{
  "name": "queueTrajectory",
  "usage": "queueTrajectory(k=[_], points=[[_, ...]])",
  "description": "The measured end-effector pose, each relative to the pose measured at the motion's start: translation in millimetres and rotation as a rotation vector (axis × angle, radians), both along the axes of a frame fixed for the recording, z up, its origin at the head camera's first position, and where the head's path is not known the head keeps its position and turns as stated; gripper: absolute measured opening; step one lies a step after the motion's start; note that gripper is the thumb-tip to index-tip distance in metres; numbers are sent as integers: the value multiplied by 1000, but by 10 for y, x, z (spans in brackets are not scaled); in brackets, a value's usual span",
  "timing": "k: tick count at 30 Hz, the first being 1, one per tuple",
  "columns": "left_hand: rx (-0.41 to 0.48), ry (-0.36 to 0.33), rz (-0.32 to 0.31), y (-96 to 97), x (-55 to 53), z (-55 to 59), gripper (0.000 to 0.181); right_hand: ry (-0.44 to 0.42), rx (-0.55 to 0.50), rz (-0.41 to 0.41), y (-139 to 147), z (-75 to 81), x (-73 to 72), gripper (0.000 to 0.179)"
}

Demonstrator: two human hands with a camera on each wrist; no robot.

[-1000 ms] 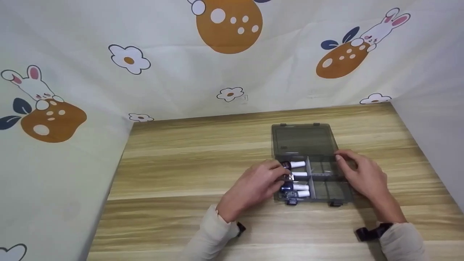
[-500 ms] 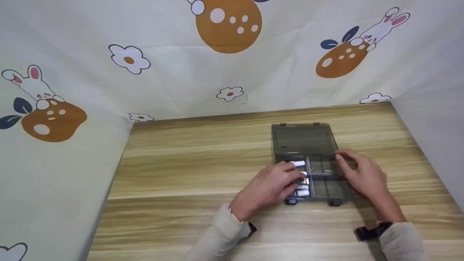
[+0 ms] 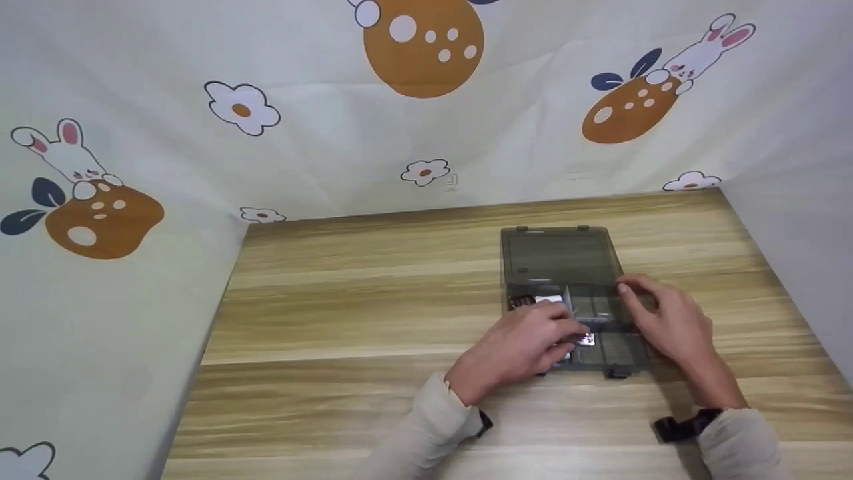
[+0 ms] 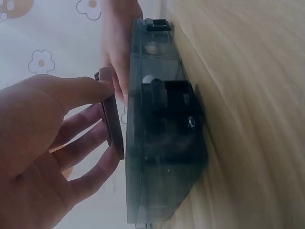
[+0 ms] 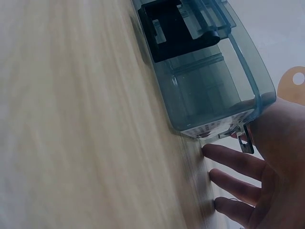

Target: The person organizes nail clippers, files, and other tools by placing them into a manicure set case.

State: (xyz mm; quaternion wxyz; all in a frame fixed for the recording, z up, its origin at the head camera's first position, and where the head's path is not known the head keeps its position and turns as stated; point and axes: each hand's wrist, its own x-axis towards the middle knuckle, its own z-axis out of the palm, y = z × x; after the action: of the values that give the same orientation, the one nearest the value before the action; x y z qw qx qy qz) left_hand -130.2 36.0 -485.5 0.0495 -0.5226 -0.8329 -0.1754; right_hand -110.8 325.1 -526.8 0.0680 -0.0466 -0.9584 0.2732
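A smoky see-through divided box [image 3: 558, 255] lies on the table with its lid folded back. My left hand [image 3: 523, 341] reaches over its left part, thumb and fingers pinching a flat silver nail clipper [image 4: 112, 124]. In the left wrist view the clipper is held just above the box's rim. Nail polish bottles with white caps [image 3: 549, 300] lie in the left compartment, mostly hidden under the hand. At the box's back right corner, the thumb and index finger of my right hand [image 3: 670, 323] pinch the edge; its other fingers [image 5: 233, 160] extend beside the wall.
Thin dividers split the right half of the box into compartments. Black latches [image 3: 618, 372] stick out along its front. Pale cloth printed with rabbits and flowers [image 3: 320, 133] walls in the wood-grain table [image 3: 360, 287] at the back and sides.
My left hand has carried the nail clipper rightward, from over the bottles to the divider and the right front compartment. The right hand stays at the box's corner.
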Motion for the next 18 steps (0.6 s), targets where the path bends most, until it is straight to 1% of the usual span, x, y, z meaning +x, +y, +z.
queueTrajectory(k=[4,14,18], points=[[1,5,-4,77,1,-17,26,24,3,8,12,-12,0,42],[-19,60,-10,260,-18,-57,25,26,1,12,12,-6,2,43],[-33,84,-21,334,-12,-73,26,7,-2,9,13,3,-1,45]])
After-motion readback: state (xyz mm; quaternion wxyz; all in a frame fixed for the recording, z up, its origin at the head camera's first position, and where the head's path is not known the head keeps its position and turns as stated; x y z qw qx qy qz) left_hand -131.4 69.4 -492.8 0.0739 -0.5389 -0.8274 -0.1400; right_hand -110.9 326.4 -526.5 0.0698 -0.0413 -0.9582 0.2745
